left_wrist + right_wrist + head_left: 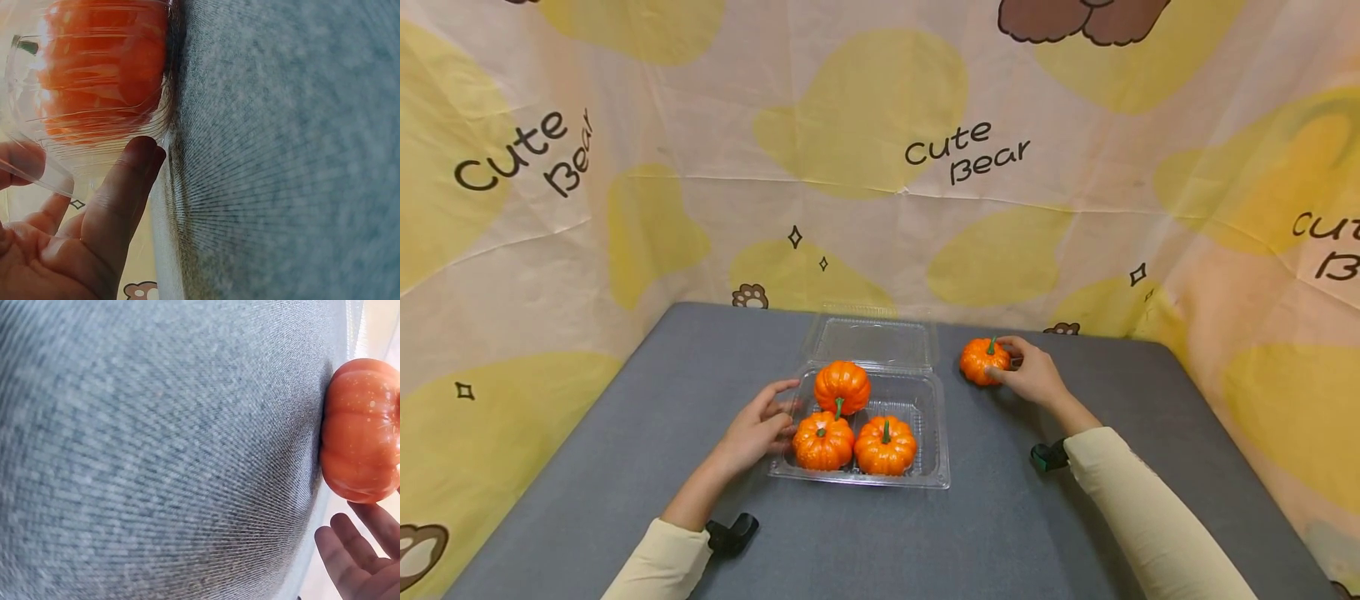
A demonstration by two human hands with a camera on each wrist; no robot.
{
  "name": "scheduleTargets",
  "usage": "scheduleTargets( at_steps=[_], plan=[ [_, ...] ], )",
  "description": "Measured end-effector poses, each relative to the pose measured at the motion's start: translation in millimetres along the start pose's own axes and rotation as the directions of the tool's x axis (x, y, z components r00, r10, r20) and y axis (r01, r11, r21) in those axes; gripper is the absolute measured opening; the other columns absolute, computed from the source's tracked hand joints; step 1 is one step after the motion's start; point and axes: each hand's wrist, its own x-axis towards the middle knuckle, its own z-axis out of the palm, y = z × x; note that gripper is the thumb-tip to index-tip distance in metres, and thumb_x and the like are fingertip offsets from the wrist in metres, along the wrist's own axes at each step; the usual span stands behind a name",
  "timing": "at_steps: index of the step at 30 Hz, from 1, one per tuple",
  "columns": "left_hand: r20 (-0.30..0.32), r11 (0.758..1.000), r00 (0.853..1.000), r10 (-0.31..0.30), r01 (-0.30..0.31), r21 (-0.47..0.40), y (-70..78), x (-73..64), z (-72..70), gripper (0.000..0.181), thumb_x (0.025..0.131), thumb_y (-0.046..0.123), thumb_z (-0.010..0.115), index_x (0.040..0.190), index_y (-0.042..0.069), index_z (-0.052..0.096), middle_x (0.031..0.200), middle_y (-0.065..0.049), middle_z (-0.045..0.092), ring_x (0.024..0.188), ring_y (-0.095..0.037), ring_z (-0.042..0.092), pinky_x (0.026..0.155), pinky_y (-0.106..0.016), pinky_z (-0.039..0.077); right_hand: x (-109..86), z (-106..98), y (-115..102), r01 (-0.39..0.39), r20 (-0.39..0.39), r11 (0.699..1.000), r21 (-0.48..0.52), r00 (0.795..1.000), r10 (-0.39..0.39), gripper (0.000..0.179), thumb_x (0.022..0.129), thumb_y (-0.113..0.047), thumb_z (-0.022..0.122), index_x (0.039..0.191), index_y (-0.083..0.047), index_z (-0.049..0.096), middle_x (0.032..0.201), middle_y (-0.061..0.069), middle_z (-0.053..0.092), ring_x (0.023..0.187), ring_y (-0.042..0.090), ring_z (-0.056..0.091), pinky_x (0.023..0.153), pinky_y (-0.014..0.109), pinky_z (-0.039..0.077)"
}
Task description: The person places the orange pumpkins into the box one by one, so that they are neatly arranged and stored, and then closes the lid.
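A small orange pumpkin [982, 362] with a green stem sits on the grey table right of the container. My right hand [1036, 377] holds it from the right, thumb at the front and a finger behind the stem; the right wrist view shows fingertips [365, 519] by its side. Three similar pumpkins lie in a clear plastic clamshell container [931, 433]: one at the back [842, 385], one front left [822, 446], one front right [885, 450]. At the container's left wall rests my left hand [752, 433], its extended fingers [119, 194] against the outside.
The container's clear lid [872, 342] is folded back, flat towards the rear of the table. A printed cloth [865, 167] hangs behind the grey table [992, 533] and along both sides. Black wrist devices [733, 533] sit under both sleeves.
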Motion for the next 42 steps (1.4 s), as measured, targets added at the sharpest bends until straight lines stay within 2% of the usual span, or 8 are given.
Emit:
scheduleTargets(
  at_steps=[17,28,34,42],
  plan=[
    [-0.002,1.0,1.0,-0.004,0.004,0.006,0.8,-0.5,2.0,0.053,0.093,0.007,0.045,0.145,0.017,0.037,0.138,-0.027,0.05,0.103,-0.031,0.064,0.076,-0.041,0.058,-1.9,-1,2,-0.012,-0.017,0.997,0.08,1.0,0.014,0.059,0.08,-0.026,0.076,0.132,-0.009,0.053,0.126,0.027,0.057,0.112,0.041,0.058,0.088,0.052,0.052],
    [-0.005,1.0,1.0,-0.004,0.004,0.002,1.3,-0.9,2.1,0.053,0.093,0.006,0.045,0.145,0.016,0.037,0.139,-0.027,0.049,0.103,-0.031,0.065,0.075,-0.041,0.058,-6.1,-3,-3,0.049,-0.028,0.991,0.128,0.999,-0.046,0.06,0.078,-0.02,0.078,0.132,-0.01,0.054,0.129,0.021,0.057,0.108,0.041,0.062,0.09,0.052,0.051],
    [-0.003,1.0,1.0,-0.002,0.002,-0.005,1.7,-1.1,2.0,0.053,0.093,0.006,0.044,0.145,0.016,0.036,0.139,-0.028,0.048,0.102,-0.03,0.065,0.075,-0.04,0.058,-10.7,-6,-13,0.088,-0.042,0.983,0.163,0.996,-0.082,0.06,0.077,-0.016,0.078,0.131,-0.011,0.055,0.129,0.02,0.058,0.107,0.04,0.064,0.087,0.05,0.054],
    [0.017,1.0,1.0,0.007,-0.006,-0.031,4.7,-2.7,2.3,0.056,0.094,0.007,0.045,0.148,0.013,0.032,0.141,-0.029,0.046,0.105,-0.03,0.065,0.076,-0.041,0.058,-18.2,-7,-35,0.133,-0.019,0.968,0.211,0.991,-0.132,0.061,0.076,-0.012,0.079,0.132,-0.012,0.054,0.132,0.018,0.055,0.108,0.038,0.062,0.083,0.046,0.056]
  ],
)
